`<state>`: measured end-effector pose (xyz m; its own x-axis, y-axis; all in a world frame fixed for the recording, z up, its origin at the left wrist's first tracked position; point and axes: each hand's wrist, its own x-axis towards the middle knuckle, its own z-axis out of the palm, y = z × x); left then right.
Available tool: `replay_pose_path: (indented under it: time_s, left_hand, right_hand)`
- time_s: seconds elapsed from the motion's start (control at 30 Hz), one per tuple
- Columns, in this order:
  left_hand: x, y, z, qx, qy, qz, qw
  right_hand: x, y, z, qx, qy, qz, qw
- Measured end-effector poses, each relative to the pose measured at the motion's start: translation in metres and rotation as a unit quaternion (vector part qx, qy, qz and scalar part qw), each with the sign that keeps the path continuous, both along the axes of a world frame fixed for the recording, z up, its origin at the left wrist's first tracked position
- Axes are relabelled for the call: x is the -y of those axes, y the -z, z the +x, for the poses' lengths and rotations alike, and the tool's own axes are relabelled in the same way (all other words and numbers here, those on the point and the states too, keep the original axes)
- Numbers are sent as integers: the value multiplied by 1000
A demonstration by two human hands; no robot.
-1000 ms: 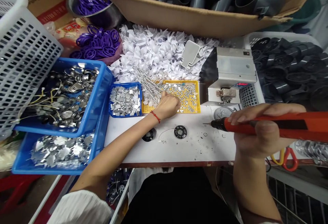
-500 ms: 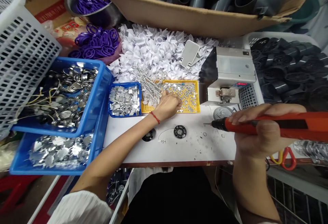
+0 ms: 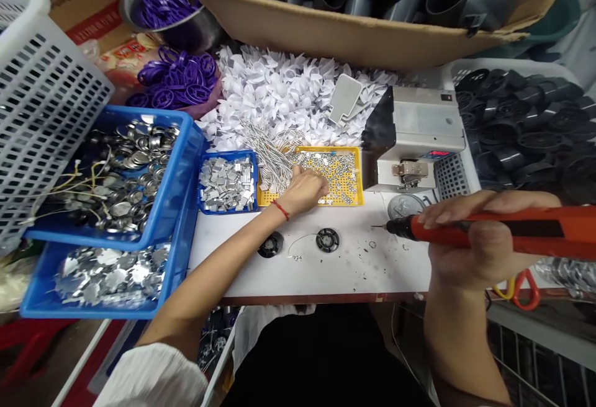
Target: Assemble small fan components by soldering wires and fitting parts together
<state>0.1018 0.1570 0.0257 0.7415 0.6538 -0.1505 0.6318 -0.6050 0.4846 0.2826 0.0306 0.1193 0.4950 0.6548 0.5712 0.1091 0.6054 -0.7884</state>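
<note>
My left hand reaches into the yellow tray of small metal parts, its fingers bent down and closed; whatever they pinch is hidden. My right hand is wrapped round a red electric screwdriver, whose thin bit points left over the white table. Two round black plastic parts lie on the table between my hands, one by my left wrist. A thin wire runs beside the right one, with a few tiny metal pieces near it. White wires lie across the tray's left side.
Blue trays of metal discs and plates stand left, a small blue tray beside the yellow one. Behind are white plastic pieces and a cardboard box. A grey machine stands right; scissors lie by the front edge.
My left hand has shifted very slightly within the yellow tray. My right hand and the screwdriver have moved a touch to the right.
</note>
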Motion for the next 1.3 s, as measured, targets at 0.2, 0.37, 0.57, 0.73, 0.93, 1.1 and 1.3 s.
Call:
replay_pose_path:
  time_s: [0.2,0.37,0.57,0.73,0.93,1.1,1.3]
  left_hand:
    - [0,3,0,-1,-10,12,1000]
    - [4,-3,-5,-4,-5,-9,1000]
    - [2,-1,-1,-12,-13,6,1000]
    - [9,-12,-8,58,-124,46,990]
    - [118,-12,-31,242,-226,112,937]
    - [171,33,-16,197,-281,111,933]
    - [158,44,-11,182,-269,78,942]
  right_hand:
    - [0,0,2,12,0,4,1000]
    - [1,1,4,15,-19,6,1000]
    - [3,0,3,11,-10,1,1000]
    - [-2,-5,-3,1,-22,5,1000]
    - [-50,10,-33,9,-47,37,998]
    - [-82,33,-68,7,-54,-6,998]
    - [-86,32,-91,25,-63,-21,997]
